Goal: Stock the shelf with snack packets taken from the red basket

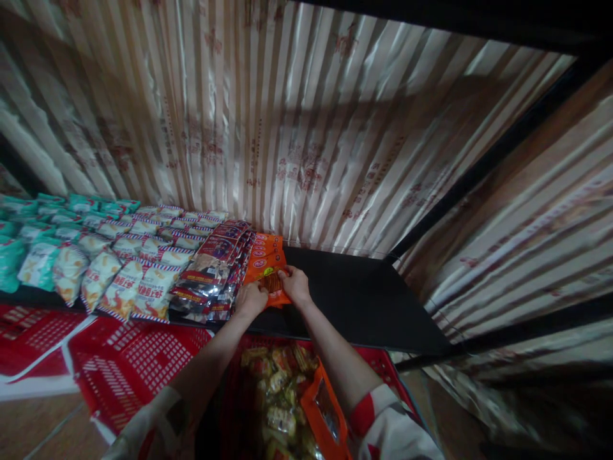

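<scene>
An orange snack bag [265, 259] with a clear window lies on the black shelf [354, 300], against a stack of dark purple snack packets [211, 268]. My left hand [251, 299] grips its lower left side, fingers closed at the edge. At the bag's right edge, my right hand [294, 285] pinches it between thumb and fingers. Brown contents show through the window between my hands. Another orange bag [325, 412] lies tilted in a red basket below, under my right forearm.
White-and-red snack bags [138, 281] and teal bags [41, 259] stand in rows along the shelf's left. The red basket [400, 383] holds several yellow-wrapped snacks [282, 409]. More red baskets [138, 358] are at left. Striped curtain [297, 128] and black frame posts [479, 166] bound the shelf.
</scene>
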Available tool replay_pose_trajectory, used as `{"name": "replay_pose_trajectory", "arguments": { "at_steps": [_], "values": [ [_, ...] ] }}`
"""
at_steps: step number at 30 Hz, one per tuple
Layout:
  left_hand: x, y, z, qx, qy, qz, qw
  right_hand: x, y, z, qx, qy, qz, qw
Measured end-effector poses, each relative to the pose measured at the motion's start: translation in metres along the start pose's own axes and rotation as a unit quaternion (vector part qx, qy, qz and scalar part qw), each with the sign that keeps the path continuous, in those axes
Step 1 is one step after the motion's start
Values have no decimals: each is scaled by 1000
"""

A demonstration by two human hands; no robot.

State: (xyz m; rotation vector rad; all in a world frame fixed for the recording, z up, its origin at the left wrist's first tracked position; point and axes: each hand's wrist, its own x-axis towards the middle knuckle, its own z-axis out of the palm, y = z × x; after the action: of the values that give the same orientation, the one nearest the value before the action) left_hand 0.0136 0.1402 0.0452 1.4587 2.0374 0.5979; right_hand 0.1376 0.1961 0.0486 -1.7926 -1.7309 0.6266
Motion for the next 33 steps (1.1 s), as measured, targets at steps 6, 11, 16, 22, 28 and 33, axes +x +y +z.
{"name": "replay_pose_trajectory", "arguments": {
  "at_steps": [6,11,16,22,28,33],
  "values": [
    [12,-6,1,-71,-5,-27,997,6,-19,-8,-18,-17,-14,1000],
    [22,-12,7,-150,-1,-40,988,15,-31,-10,-49,-10,-21,999],
    [27,-14,10,-250,4,-43,967,22,-43,-14,-73,-14,-30,997],
    [29,-13,8,-329,9,-63,942,29,-50,-17,-102,-24,-33,994],
    [27,-12,6,-350,18,-96,932,34,-52,-10,-113,-31,-42,992],
    [29,-15,5,-322,16,-89,942,37,-52,-6,-111,-32,-44,992]
  ]
}}
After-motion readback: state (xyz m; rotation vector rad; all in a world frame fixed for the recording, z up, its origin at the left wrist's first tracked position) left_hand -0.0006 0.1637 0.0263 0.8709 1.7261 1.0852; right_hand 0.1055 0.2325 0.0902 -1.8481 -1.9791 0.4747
